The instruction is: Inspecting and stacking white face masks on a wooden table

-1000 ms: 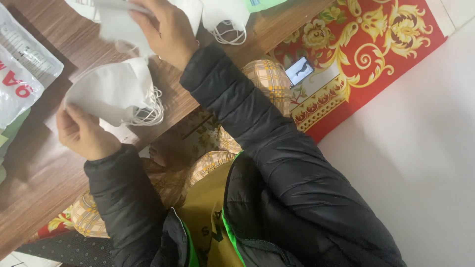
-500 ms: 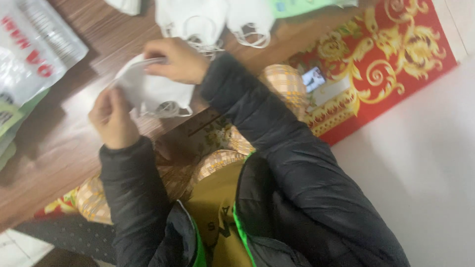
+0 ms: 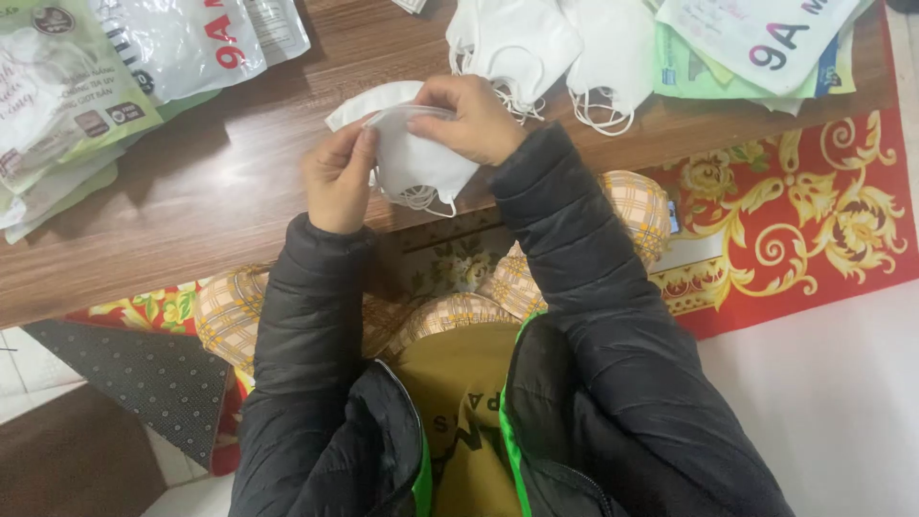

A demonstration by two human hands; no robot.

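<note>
Brown wooden desk [image 3: 211, 191], edged by packets and loose masks. Both hands have come together: left hand [image 3: 337, 177] and right hand [image 3: 474, 120] each grip a white mask [image 3: 416, 158], brought from the pile.

White face mask [image 3: 414, 163]: soft, cup-shaped, folded along its centre, held up off the wooden table's near edge. Top rim faces up and is spread slightly, thin edge visible as a curved line. White elastic ear loops hang bunched below the lower edge. A second white layer pokes out behind it at upper left; cannot tell if it's a separate mask or the same one.
</note>
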